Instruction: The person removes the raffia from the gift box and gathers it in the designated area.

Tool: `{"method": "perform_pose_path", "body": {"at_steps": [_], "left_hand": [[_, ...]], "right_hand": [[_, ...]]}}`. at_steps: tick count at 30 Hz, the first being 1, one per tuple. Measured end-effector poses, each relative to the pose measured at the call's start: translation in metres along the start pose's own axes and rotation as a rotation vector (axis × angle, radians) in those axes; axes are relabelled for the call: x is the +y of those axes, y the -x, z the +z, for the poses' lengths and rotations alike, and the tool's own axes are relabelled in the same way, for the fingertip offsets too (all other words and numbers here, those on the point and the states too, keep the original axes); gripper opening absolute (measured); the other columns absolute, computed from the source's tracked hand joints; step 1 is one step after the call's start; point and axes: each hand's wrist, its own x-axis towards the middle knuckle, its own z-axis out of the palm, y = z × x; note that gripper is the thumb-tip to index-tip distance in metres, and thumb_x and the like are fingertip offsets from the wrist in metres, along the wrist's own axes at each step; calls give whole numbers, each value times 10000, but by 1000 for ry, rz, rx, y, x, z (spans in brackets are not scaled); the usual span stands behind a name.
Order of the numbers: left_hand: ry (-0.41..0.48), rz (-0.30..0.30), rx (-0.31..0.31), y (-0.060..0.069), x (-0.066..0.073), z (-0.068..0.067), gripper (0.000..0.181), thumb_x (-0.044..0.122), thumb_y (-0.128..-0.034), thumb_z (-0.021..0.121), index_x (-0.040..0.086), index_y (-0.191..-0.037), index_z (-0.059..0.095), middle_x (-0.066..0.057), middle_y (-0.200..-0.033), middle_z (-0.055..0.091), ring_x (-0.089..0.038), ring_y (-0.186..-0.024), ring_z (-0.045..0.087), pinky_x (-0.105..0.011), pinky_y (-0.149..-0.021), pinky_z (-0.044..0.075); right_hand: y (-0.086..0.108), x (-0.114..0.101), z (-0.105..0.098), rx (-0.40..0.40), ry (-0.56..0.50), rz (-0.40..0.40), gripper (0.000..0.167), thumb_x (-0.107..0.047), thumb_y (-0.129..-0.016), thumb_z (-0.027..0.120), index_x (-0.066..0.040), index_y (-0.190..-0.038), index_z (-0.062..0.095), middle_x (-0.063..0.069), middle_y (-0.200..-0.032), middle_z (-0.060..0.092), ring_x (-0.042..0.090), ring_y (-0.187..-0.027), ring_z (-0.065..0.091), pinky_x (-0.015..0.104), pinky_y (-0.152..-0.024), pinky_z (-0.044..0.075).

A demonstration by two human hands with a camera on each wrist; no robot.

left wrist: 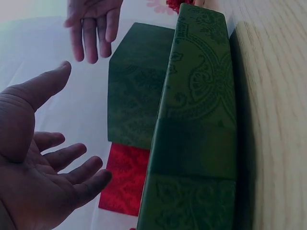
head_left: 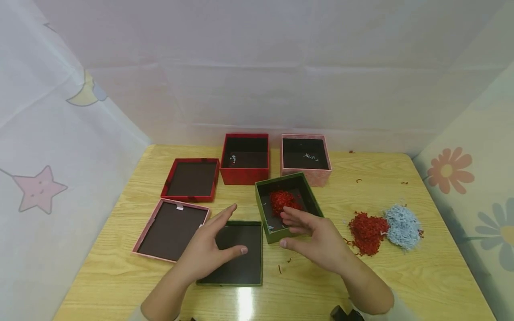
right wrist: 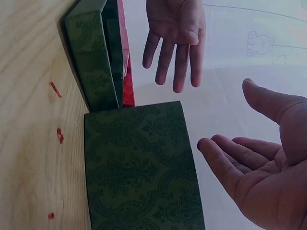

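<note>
Both hands hover palms inward with nothing in them. My left hand (head_left: 206, 249) is above the green lid (head_left: 241, 263), which lies inside-up on the table, its thumb spread from straight fingers. Over the near right corner of the green box (head_left: 263, 209) is my right hand (head_left: 317, 236), fingers extended and thumb apart. A clump of red shredded paper (head_left: 283, 200) sits inside that box, partly behind the right fingertips. In the left wrist view the patterned side of the green lid (left wrist: 201, 72) stands close by the left hand (left wrist: 53, 177), apart from it.
Behind stand a red box (head_left: 245, 175) and a pink box (head_left: 307, 175), each with a few pale shreds inside. A red lid (head_left: 190, 178) and a pink lid (head_left: 170, 232) lie left. Red shreds (head_left: 367, 232) and light blue shreds (head_left: 403, 226) are heaped right.
</note>
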Motion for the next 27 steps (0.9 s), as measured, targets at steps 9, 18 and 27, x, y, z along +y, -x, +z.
{"method": "perform_pose_path", "body": {"at_steps": [9, 18, 27], "left_hand": [[55, -48, -51, -28, 8, 12, 1049, 599, -793, 853, 440, -1628, 239, 68, -1678, 272, -317, -1489, 381, -620, -1134, 411], [104, -49, -96, -55, 6, 25, 1162, 540, -788, 884, 313, -1674, 167, 61, -1721, 133, -316, -1504, 351, -529, -1167, 408], [7, -82, -130, -71, 5, 37, 1253, 627, -748, 870, 223, -1682, 139, 51, -1734, 101, -256, -1561, 192, -604, -1192, 331]], "right_hand": [[-16, 3, -11, 20, 50, -14, 718, -267, -883, 859, -92, -1503, 543, 121, -1435, 623, 247, -1256, 648, 357, -1014, 558], [-38, 8, -18, 21, 201, 19, 753, -318, -889, 853, -75, -1522, 525, 91, -1491, 580, 356, -1235, 652, 480, -1017, 556], [-59, 16, -16, -10, 370, 94, 825, -378, -860, 869, -95, -1544, 505, 154, -1357, 669, 310, -1163, 679, 502, -944, 586]]}}
